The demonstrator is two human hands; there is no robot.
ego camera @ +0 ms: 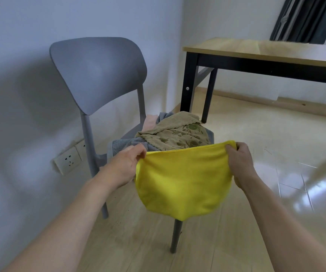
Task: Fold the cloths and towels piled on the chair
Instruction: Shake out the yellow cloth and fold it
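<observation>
Between the left hand (129, 163) and the right hand (238, 160) hangs the yellow cloth (183, 181), each hand pinching an upper corner, fingers curled over the hem. It droops in front of the grey chair (99, 75), whose seat beyond the knuckles holds the brown patterned towel (178, 134) and grey towel (124, 145). To fold it cleanly, I'd pull the top edge taut and level, then bring the corners together so the edges match before laying it down.
</observation>
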